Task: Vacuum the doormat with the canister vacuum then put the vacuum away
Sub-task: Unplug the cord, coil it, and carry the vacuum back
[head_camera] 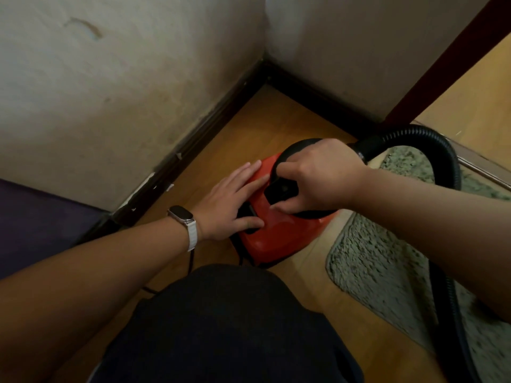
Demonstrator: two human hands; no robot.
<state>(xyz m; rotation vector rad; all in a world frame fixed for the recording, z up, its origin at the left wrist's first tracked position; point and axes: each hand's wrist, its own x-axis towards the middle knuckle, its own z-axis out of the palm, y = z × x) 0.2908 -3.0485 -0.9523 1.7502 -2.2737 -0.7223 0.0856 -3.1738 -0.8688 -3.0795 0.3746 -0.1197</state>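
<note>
1. Head view: the red canister vacuum [265, 239] sits on the floor [262, 123] at frame centre, near the wall corner.
2. Left hand [232, 200] lies flat, fingers straight, on its left top.
3. Right hand [320, 175] curls round its black handle [296, 148].
4. Skirting board [193, 139] is close at left. The doormat [373, 261] lies just right, with the hose [442, 145] arcing over it.

Left hand [229, 200] flat on red canister vacuum [276, 240], right hand [322, 178] around its handle [288, 152]
</note>
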